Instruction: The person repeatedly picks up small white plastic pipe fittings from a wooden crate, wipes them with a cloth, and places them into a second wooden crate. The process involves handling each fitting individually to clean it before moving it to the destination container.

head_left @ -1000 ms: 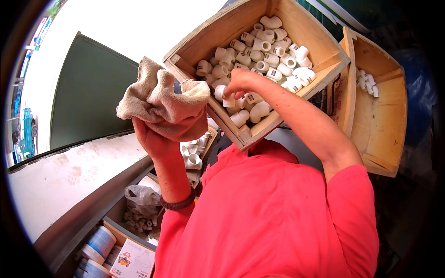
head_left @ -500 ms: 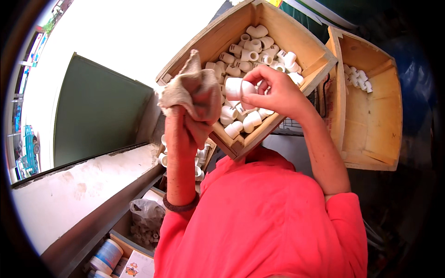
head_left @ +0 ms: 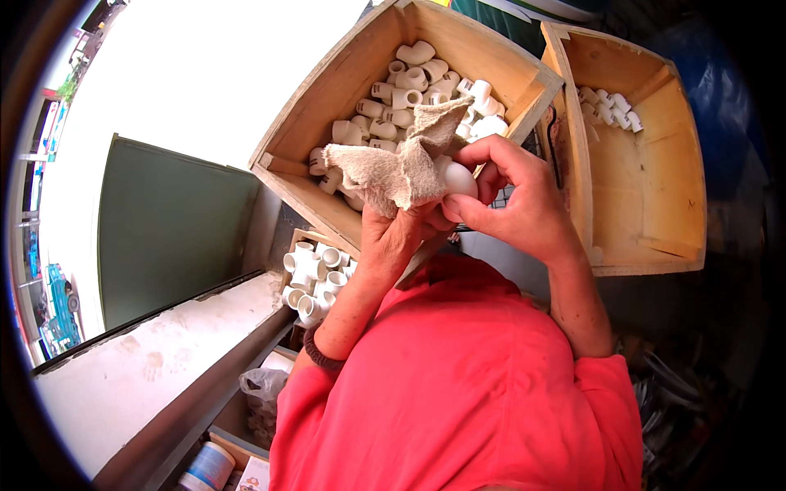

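Clearly, smooth white pipe fitting [head_left: 458, 178] meets frayed beige cloth [head_left: 401, 168].

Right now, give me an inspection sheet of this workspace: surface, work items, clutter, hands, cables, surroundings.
Surface: pale ledge at lower left; no table seen.
Work items: white pipe fitting pinched in the right hand, beige cloth against it; wooden crate full of white fittings.
Clutter: second wooden crate with a few fittings; smaller box of fittings; plastic bag; tape rolls.
Hands: left hand grips the cloth; right hand holds the fitting.
Cables: nothing seen.
Surroundings: dark green panel, bright overexposed area beyond.
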